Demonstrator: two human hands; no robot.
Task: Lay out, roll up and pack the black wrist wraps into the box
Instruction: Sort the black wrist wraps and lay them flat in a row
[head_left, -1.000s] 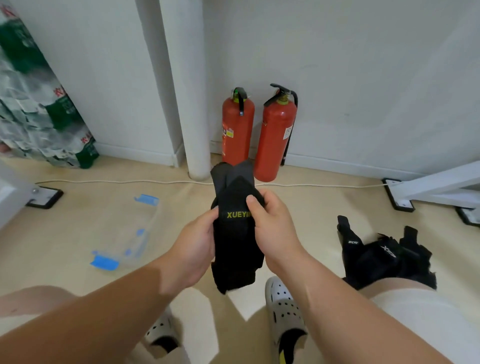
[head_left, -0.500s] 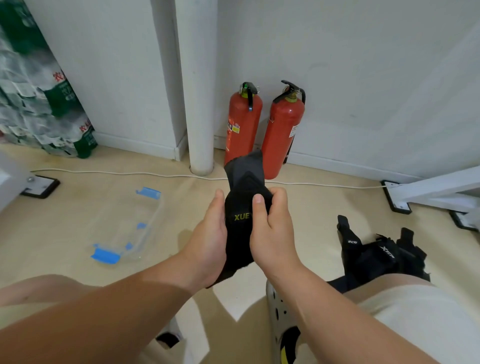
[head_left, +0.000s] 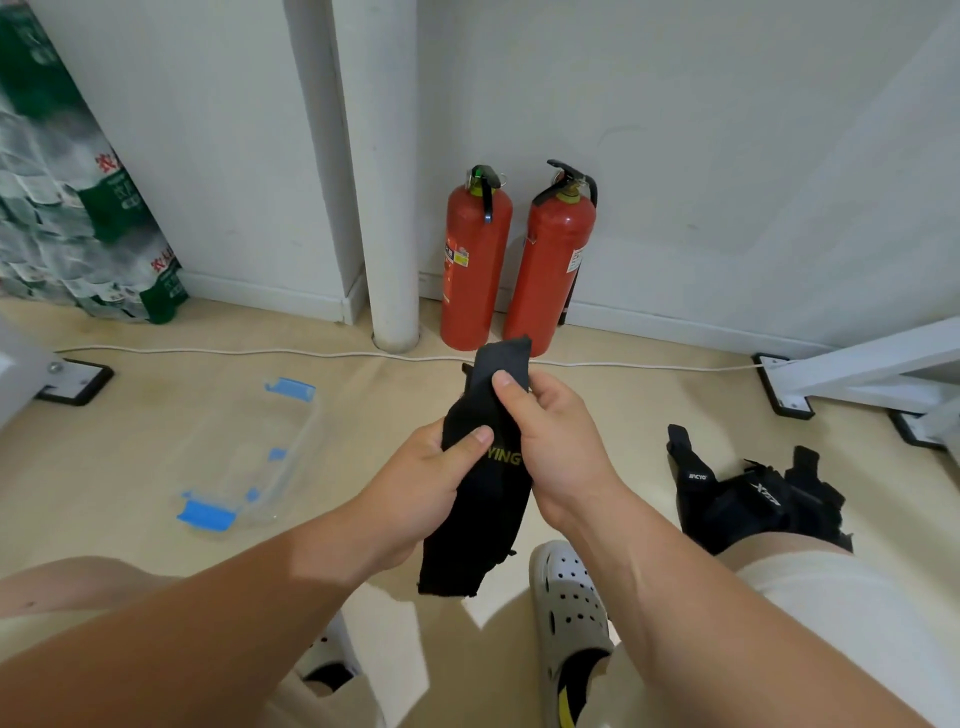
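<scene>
Since the earlier frame the wrist wrap has slid lower through the hands. Its upper tip stood in front of the bodies of the two fire extinguishers and now only reaches their bases, and a longer tail hangs out below. The left thumb lay along the strap's edge before; now it crosses onto the front and covers the start of the yellow lettering (only "YING" shows). The right thumb has climbed toward the upper end.

The left hand comes in from the lower left, fingers curled behind the strap and thumb pressed on its front, clamped on the middle. The right hand sits a little higher and to the right, pinching the upper part between the thumb and the fingers wrapped behind.

The wrap is held in the air at frame centre. Its long axis is near upright, the upper end leaning slightly right and the lower end hanging toward the lower left, beside a grey shoe. The clear box with blue clips lies on the floor at centre left, well apart from the wrap. A pile of wraps lies at the right.
</scene>
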